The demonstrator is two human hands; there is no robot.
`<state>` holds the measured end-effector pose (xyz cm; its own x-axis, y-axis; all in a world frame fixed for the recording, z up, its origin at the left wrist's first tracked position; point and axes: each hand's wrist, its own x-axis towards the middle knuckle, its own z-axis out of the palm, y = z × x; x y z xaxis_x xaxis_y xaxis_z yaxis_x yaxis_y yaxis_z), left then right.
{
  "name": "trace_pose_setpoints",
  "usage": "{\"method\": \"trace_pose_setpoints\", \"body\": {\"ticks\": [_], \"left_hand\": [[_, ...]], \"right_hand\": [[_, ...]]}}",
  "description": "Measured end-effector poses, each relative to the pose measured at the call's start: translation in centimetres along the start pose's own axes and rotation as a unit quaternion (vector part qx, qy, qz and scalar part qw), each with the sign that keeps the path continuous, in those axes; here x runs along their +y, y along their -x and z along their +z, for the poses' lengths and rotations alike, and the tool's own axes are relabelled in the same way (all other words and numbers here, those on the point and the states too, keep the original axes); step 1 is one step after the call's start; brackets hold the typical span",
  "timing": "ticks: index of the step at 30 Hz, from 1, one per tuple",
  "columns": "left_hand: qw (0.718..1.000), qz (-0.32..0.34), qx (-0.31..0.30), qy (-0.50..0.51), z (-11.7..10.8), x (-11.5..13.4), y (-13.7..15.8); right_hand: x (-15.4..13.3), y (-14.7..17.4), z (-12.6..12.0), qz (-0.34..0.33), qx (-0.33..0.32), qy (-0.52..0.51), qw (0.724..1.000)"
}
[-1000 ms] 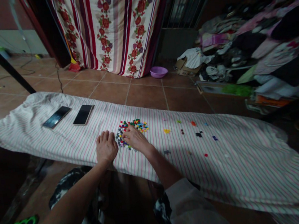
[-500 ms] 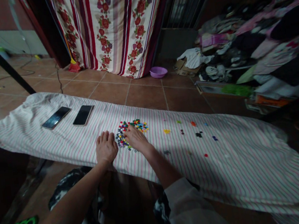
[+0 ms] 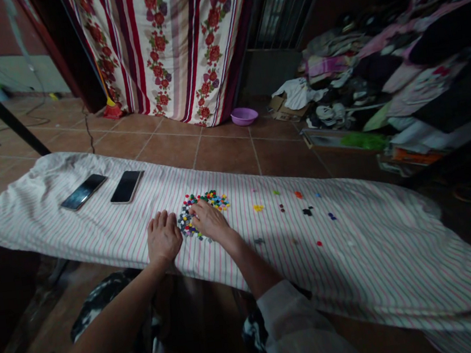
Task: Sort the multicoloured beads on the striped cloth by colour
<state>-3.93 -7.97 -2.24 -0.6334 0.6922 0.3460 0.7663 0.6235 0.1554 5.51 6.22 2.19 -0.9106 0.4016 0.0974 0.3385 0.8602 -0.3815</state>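
A pile of small multicoloured plastic pieces (image 3: 218, 200) lies on the striped cloth (image 3: 385, 272). My right hand (image 3: 212, 220) reaches into the pile from the right, fingers bent down and drawn together at the tips; whatever is between them is hidden. Just left of the pile, my left hand (image 3: 164, 238) rests flat on the cloth, its fingers stretched out and holding nothing. Further right, pieces lie apart in small colour groups: yellow pieces (image 3: 258, 208), black pieces (image 3: 307, 212), dark blue pieces (image 3: 332, 216), orange pieces (image 3: 298, 194), grey pieces (image 3: 259, 241) and a red piece (image 3: 319, 243).
Two phones, one dark phone (image 3: 84, 192) and another phone (image 3: 127, 187), lie on the cloth at left. Beyond are a floral curtain (image 3: 179, 51), a purple basin (image 3: 244, 116) and a red broom (image 3: 113, 109). Clothes (image 3: 401, 59) are heaped at right.
The view has shifted slightly, so the whole scene sits a little further left. My right hand's fingers have shifted slightly within the pile. My left hand stays flat beside it.
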Motion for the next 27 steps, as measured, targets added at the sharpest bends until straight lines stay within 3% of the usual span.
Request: {"method": "trace_pose_setpoints", "body": {"ticks": [9,15,21,27], "left_hand": [[1.0,0.004,-0.011,-0.01,-0.6,0.0,0.1],[0.999,0.004,-0.034,-0.019,-1.3,0.3,0.1],[0.999,-0.001,-0.049,-0.024,-1.8,0.5,0.0],[0.998,-0.002,-0.061,-0.007,-2.7,1.0,0.0]], "right_hand": [[1.8,1.6,-1.6,0.002,0.048,-0.067,0.997],[4.9,4.2,-3.4,0.034,0.107,-0.078,0.991],[10.6,9.0,-6.8,0.125,0.176,-0.082,0.973],[15.3,15.1,-10.5,0.272,0.196,-0.058,0.94]]}}
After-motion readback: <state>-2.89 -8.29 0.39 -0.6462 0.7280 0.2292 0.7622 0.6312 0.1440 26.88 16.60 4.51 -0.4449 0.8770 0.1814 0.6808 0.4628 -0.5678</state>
